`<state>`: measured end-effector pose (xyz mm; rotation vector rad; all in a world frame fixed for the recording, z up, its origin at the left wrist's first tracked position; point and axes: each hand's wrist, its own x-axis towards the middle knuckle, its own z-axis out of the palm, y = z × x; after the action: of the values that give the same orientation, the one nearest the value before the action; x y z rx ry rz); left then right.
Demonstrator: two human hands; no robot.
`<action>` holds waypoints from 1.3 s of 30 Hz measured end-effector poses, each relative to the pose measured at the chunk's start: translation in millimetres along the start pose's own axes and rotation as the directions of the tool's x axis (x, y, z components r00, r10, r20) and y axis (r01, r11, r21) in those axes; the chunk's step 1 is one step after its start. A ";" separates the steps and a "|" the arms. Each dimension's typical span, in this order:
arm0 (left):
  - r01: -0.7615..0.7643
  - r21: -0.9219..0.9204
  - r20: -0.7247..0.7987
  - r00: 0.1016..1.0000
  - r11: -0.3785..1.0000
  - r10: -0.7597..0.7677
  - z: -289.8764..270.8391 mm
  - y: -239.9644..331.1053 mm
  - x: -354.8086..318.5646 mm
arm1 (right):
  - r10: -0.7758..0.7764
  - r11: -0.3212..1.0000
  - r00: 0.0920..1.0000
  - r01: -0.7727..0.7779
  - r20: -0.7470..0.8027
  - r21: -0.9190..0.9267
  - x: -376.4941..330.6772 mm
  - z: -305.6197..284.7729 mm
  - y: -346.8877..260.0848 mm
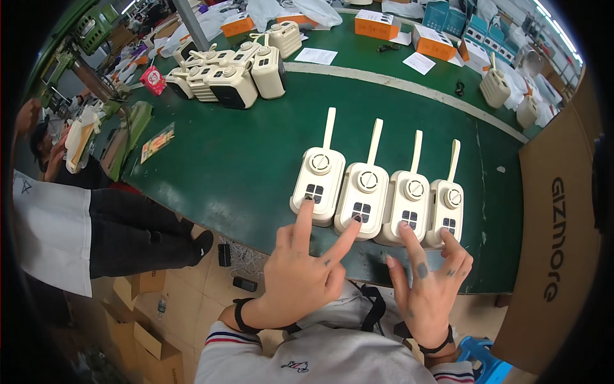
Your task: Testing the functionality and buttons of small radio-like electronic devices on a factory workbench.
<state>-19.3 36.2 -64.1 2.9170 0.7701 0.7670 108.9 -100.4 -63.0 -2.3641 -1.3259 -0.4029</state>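
Observation:
Several cream portable speakers stand in a row at the table's near edge, each with a strap, a round knob and dark buttons on top. My left hand (302, 276) has two fingers spread in a V. One fingertip is on the buttons of the leftmost speaker (306, 171), the other on those of the second speaker (353, 198). With its fingers apart, my right hand (430, 291) reaches one fingertip to the buttons of the third speaker (398, 195) and another to the rightmost speaker (437, 221). Neither hand grasps anything.
More cream speakers (234, 86) cluster at the far left of the green table (224, 153), beside a pink packet (153, 80). Orange-and-white boxes (377, 27) line the back. A tall cardboard box (556, 237) stands at right. Another person (121, 221) is at left.

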 end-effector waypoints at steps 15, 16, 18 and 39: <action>0.037 0.034 -0.012 0.999 0.999 -0.036 8.1 -2.9 -0.5 | 0.043 0.992 0.998 -0.048 0.039 0.121 -3.4 7.9 4.1; 0.041 0.028 -0.013 0.999 0.999 -0.040 8.9 -3.4 0.6 | 0.043 0.992 0.998 -0.047 0.040 0.121 -2.8 8.6 4.3; 0.050 0.033 -0.006 0.999 0.998 -0.050 10.8 -3.6 0.9 | 0.023 0.995 0.999 -0.025 0.026 0.101 -1.7 9.0 4.4; 0.005 0.089 0.080 0.997 0.996 -0.013 20.4 -9.0 -1.5 | 0.035 0.968 0.998 -0.047 0.053 0.247 -4.0 23.1 5.4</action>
<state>-15.0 45.3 -84.0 2.9994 0.8302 0.6252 112.8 -95.0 -86.1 -2.2006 -1.2650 -0.1574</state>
